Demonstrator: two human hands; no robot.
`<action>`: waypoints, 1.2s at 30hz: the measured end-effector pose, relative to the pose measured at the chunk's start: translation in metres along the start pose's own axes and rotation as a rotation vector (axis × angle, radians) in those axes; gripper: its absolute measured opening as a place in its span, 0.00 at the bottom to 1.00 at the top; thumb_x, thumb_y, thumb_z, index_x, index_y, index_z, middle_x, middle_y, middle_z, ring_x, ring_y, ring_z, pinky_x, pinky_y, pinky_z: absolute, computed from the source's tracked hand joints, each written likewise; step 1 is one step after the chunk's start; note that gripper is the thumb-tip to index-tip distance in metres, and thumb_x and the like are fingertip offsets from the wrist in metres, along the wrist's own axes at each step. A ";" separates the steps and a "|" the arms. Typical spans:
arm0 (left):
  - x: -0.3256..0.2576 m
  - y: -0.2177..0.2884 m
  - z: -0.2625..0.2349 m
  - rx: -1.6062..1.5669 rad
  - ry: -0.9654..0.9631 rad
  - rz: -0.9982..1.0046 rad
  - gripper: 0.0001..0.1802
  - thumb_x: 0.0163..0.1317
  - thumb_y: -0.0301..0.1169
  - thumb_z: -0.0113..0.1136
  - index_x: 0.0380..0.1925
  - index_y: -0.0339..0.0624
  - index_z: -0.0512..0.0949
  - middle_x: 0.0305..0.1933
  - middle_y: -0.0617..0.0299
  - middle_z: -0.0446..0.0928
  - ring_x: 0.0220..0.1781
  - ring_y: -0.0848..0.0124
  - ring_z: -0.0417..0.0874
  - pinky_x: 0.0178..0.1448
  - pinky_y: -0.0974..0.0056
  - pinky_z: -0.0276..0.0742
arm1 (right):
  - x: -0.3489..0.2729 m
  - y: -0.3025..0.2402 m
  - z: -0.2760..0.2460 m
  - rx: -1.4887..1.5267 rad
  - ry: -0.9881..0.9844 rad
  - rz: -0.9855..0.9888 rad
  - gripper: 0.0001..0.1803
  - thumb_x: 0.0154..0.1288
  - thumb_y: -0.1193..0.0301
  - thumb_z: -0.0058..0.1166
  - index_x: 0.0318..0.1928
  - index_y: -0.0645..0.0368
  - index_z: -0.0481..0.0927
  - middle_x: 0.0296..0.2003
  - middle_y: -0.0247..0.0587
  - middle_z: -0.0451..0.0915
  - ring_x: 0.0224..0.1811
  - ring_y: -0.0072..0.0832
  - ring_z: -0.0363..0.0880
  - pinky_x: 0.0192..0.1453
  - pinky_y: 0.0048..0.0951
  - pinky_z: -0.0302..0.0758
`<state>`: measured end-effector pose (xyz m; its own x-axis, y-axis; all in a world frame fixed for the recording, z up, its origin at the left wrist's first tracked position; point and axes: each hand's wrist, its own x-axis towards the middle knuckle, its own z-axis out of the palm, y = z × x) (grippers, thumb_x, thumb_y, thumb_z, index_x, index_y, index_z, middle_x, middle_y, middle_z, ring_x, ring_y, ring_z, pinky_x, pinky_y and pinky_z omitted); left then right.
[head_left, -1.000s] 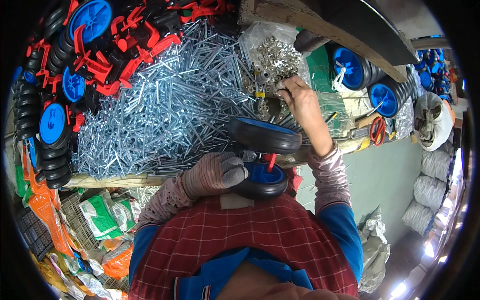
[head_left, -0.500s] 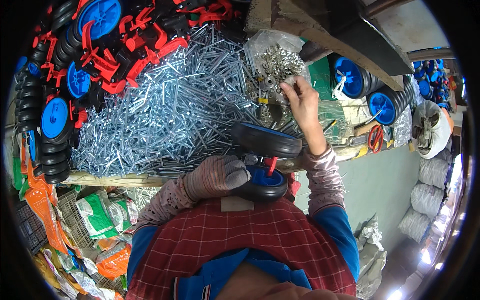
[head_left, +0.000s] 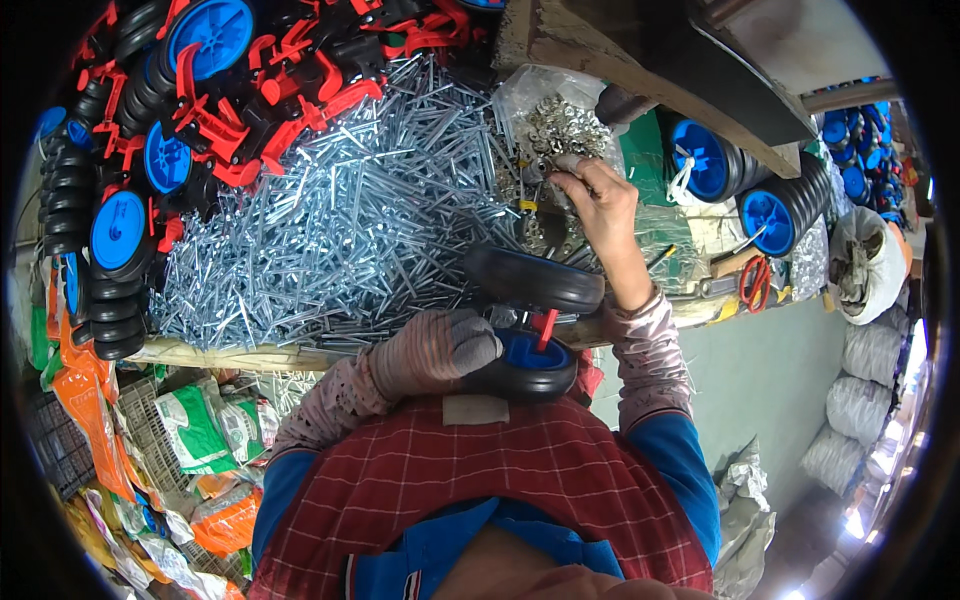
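L hand (head_left: 440,350) on wheel (head_left: 525,365); R hand (head_left: 597,205) in washers (head_left: 560,130).

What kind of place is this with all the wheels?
Probably a small workshop where wheels get put together. A bench holds a heap of silver metal rods, stacked black wheels with blue hubs, and the left hand steadies one wheel.

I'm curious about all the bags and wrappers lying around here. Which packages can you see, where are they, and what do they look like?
Clear plastic bag: top centre by the right hand, full of small silvery metal parts.
Green and white bags: lower left under the bench, crumpled.
Orange bags: lower left, crumpled.
White sacks: right edge, round, stacked on the floor.
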<state>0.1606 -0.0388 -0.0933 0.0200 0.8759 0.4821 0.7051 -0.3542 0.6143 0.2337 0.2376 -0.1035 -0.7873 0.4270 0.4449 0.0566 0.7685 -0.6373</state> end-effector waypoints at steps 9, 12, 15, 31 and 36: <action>0.058 0.004 -0.042 -0.435 0.196 -0.572 0.36 0.50 0.40 0.79 0.52 0.35 0.71 0.47 0.54 0.80 0.47 0.66 0.83 0.52 0.61 0.80 | -0.035 -0.029 -0.035 0.193 -0.269 0.312 0.21 0.67 0.64 0.56 0.55 0.63 0.73 0.35 0.50 0.83 0.39 0.38 0.84 0.46 0.34 0.78; 0.116 -0.036 -0.051 -0.611 0.263 -0.663 0.31 0.59 0.40 0.71 0.54 0.32 0.71 0.49 0.55 0.80 0.51 0.67 0.81 0.57 0.63 0.77 | -0.030 0.027 0.005 0.400 0.051 0.207 0.19 0.67 0.68 0.56 0.55 0.65 0.75 0.40 0.51 0.85 0.43 0.32 0.84 0.50 0.35 0.78; 0.147 -0.064 -0.064 -0.602 0.244 -0.869 0.25 0.66 0.38 0.63 0.55 0.31 0.72 0.49 0.55 0.80 0.51 0.65 0.81 0.57 0.63 0.77 | -0.009 0.028 0.017 0.795 0.040 0.563 0.18 0.66 0.70 0.56 0.53 0.68 0.79 0.47 0.44 0.85 0.46 0.27 0.83 0.50 0.29 0.79; 0.150 -0.052 -0.067 -0.669 0.193 -0.835 0.28 0.67 0.36 0.60 0.63 0.34 0.68 0.61 0.46 0.73 0.63 0.60 0.76 0.63 0.60 0.75 | -0.017 0.020 0.015 0.998 0.076 0.627 0.13 0.68 0.77 0.48 0.49 0.71 0.78 0.31 0.47 0.84 0.20 0.28 0.81 0.20 0.23 0.77; 0.083 -0.005 -0.053 -0.084 -0.069 -0.498 0.33 0.72 0.40 0.54 0.70 0.34 0.60 0.66 0.45 0.70 0.68 0.59 0.72 0.67 0.59 0.72 | -0.049 0.016 -0.077 0.402 -0.480 0.298 0.22 0.68 0.64 0.52 0.56 0.67 0.76 0.42 0.52 0.83 0.51 0.40 0.81 0.58 0.41 0.76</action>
<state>0.1209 0.0182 -0.0230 -0.2551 0.9638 0.0773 0.5819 0.0892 0.8083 0.3204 0.2651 -0.0871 -0.9633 0.2628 -0.0542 0.1540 0.3757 -0.9138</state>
